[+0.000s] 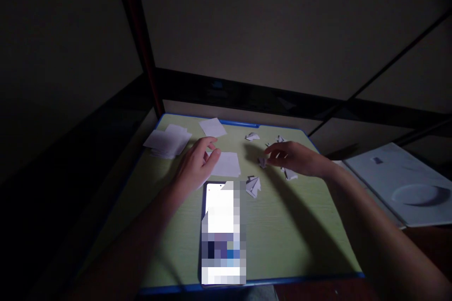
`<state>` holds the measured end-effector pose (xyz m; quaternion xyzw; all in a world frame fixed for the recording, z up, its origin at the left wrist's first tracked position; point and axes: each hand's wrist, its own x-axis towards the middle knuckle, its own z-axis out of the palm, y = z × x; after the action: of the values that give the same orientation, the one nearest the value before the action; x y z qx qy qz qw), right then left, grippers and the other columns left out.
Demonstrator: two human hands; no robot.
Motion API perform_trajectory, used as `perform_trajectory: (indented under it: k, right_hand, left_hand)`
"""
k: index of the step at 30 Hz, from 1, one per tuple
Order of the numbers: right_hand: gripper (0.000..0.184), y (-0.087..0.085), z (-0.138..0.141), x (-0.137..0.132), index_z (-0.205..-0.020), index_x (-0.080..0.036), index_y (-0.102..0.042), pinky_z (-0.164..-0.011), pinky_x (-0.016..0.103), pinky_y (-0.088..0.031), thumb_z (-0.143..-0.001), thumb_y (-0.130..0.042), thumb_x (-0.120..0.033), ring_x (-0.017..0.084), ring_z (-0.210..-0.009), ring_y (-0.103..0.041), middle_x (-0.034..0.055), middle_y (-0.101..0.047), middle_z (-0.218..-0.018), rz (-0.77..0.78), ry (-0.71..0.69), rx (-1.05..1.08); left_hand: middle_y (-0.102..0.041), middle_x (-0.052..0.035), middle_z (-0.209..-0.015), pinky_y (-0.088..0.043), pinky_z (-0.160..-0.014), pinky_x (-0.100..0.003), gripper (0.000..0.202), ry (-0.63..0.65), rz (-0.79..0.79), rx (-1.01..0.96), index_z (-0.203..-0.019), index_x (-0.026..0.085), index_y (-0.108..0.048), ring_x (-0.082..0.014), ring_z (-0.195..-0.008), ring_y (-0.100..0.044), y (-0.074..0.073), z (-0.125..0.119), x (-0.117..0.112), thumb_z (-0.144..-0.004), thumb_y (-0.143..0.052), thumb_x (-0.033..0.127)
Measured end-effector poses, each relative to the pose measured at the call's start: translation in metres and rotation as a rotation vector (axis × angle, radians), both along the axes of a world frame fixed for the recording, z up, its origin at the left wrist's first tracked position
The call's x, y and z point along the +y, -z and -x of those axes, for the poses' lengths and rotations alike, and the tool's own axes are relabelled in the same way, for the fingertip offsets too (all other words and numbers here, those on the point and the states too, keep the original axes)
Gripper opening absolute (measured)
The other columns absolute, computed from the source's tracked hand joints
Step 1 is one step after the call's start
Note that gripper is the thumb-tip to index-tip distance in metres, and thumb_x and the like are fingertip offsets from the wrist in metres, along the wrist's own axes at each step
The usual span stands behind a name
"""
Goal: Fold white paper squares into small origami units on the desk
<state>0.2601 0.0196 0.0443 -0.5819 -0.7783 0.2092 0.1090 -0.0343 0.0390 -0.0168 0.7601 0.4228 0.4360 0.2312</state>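
Observation:
My left hand (197,162) is over the left part of a white sheet of paper (226,164), its thumb apart from the curved fingers and nothing visible in it. To the right, my right hand (294,157) hovers with loosely bent fingers beside a small folded paper piece (262,162); whether the fingertips touch it is hard to make out. Other folded paper pieces lie around that hand: one (252,137) farther back, one (253,186) nearer to me, and one (290,173) partly below the palm.
A lit phone (219,211), its screen partly pixelated, lies at the front of the green, blue-edged table (282,244). White sheets (169,142) are piled at the back left, with a single square sheet (212,127) beside them. A large white flat item (399,183) is on the right.

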Motion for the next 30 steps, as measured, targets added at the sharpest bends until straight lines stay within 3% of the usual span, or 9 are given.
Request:
perform_trajectory:
  k: [2, 5, 8, 13, 20, 24, 30]
  right_hand:
    - [0.033, 0.01, 0.008, -0.03, -0.106, -0.019, -0.069, -0.056, 0.028, -0.052, -0.084, -0.061, -0.042, 0.015, -0.063, -0.066, 0.0056, -0.073, -0.083, -0.04, 0.014, -0.004]
    - [0.051, 0.028, 0.032, -0.069, -0.125, -0.018, -0.059, -0.067, 0.038, -0.056, -0.082, -0.064, -0.045, 0.023, -0.081, -0.069, 0.0142, -0.07, -0.107, -0.261, 0.073, -0.086]
    - [0.059, 0.04, 0.053, -0.087, -0.134, -0.019, -0.051, -0.078, 0.045, -0.055, -0.082, -0.063, -0.047, 0.028, -0.095, -0.067, 0.0155, -0.065, -0.116, -0.297, 0.076, -0.147]
    - [0.069, 0.05, 0.062, -0.084, -0.137, -0.016, -0.046, -0.09, 0.052, -0.051, -0.081, -0.062, -0.053, 0.035, -0.108, -0.06, 0.0164, -0.062, -0.122, -0.269, 0.109, -0.219]
    - [0.062, 0.049, 0.055, -0.077, -0.139, -0.016, -0.044, -0.099, 0.049, -0.048, -0.085, -0.06, -0.041, 0.031, -0.113, -0.058, 0.0151, -0.061, -0.126, -0.197, 0.024, -0.189]
    - [0.06, 0.047, 0.051, -0.076, -0.142, -0.019, -0.041, -0.104, 0.048, -0.045, -0.086, -0.057, -0.036, 0.03, -0.121, -0.054, 0.0133, -0.055, -0.136, -0.238, -0.034, -0.155]
    - [0.062, 0.052, 0.044, -0.082, -0.142, -0.021, -0.041, -0.103, 0.048, -0.046, -0.085, -0.059, -0.037, 0.03, -0.123, -0.052, 0.0124, -0.052, -0.137, -0.272, 0.028, -0.138]
  left_hand:
    - [-0.065, -0.0037, -0.096, -0.044, -0.057, -0.022, 0.026, 0.001, -0.011, -0.021, -0.114, 0.017, -0.054, -0.0094, -0.062, -0.056, 0.001, 0.001, 0.001, -0.094, -0.048, 0.033]
    - [-0.065, -0.0044, -0.096, -0.043, -0.055, -0.022, 0.026, -0.015, -0.029, -0.04, -0.113, 0.016, -0.055, -0.0095, -0.063, -0.056, 0.003, 0.003, 0.004, -0.093, -0.048, 0.032]
    - [-0.065, -0.0043, -0.095, -0.043, -0.054, -0.022, 0.024, -0.053, -0.018, -0.043, -0.111, 0.017, -0.055, -0.0096, -0.062, -0.056, 0.002, 0.006, 0.006, -0.093, -0.048, 0.03]
    - [-0.065, -0.0042, -0.095, -0.043, -0.054, -0.022, 0.023, -0.091, -0.008, -0.05, -0.111, 0.019, -0.056, -0.0105, -0.063, -0.055, 0.002, 0.008, 0.008, -0.092, -0.049, 0.03]
    - [-0.065, -0.0046, -0.097, -0.046, -0.057, -0.023, 0.022, -0.085, -0.014, -0.053, -0.11, 0.021, -0.056, -0.0106, -0.064, -0.055, 0.003, 0.008, 0.009, -0.093, -0.049, 0.031]
    - [-0.065, -0.0049, -0.096, -0.047, -0.057, -0.024, 0.022, -0.085, -0.019, -0.051, -0.11, 0.02, -0.056, -0.0108, -0.064, -0.055, 0.005, 0.008, 0.01, -0.093, -0.049, 0.031]
    - [-0.065, -0.004, -0.096, -0.046, -0.057, -0.023, 0.022, -0.086, -0.026, -0.029, -0.11, 0.02, -0.056, -0.0099, -0.063, -0.055, 0.005, 0.008, 0.009, -0.093, -0.048, 0.031]
